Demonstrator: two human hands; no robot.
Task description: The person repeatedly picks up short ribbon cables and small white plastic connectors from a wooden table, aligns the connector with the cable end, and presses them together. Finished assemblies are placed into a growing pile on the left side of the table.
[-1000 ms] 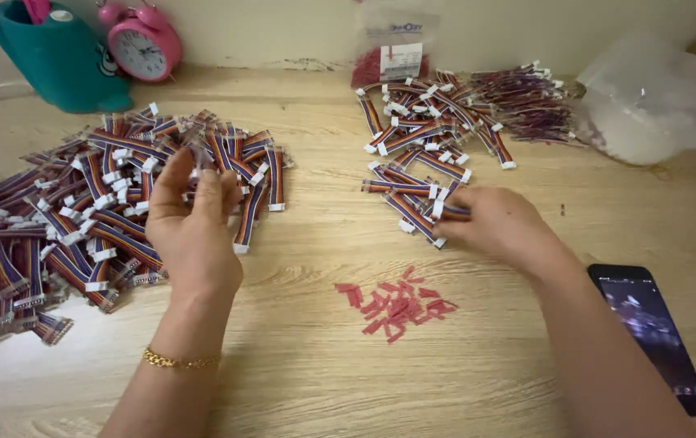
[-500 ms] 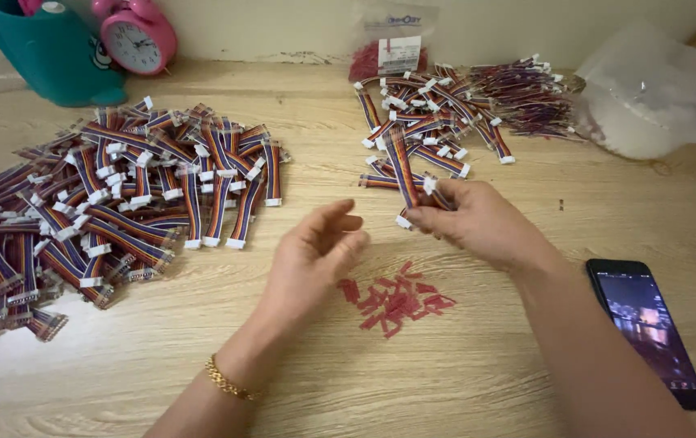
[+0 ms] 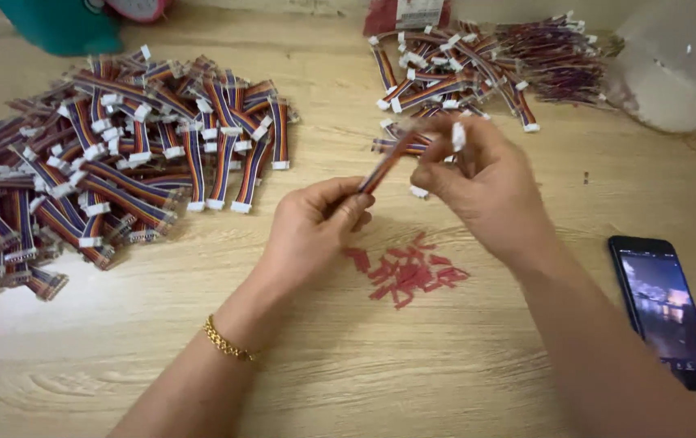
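**Hands joined on one ribbon cable at table centre**

Hands meet above the middle of the wooden table [image 3: 445, 381]. We find the left hand [image 3: 315, 231] pinched closed on the lower end of a short multicoloured ribbon cable [image 3: 384, 165]. The right hand [image 3: 478, 182] grips the upper end, fingers curled about the white connector [image 3: 458, 136]. The cable runs slanted between them. Just below the hands lies a scatter of small red pieces [image 3: 409, 272]. A large heap of like cables [image 3: 112, 154] covers the left edge; a smaller heap [image 3: 469, 69] sits toward the far edge. A dark phone [image 3: 663, 308] lies near the right edge.
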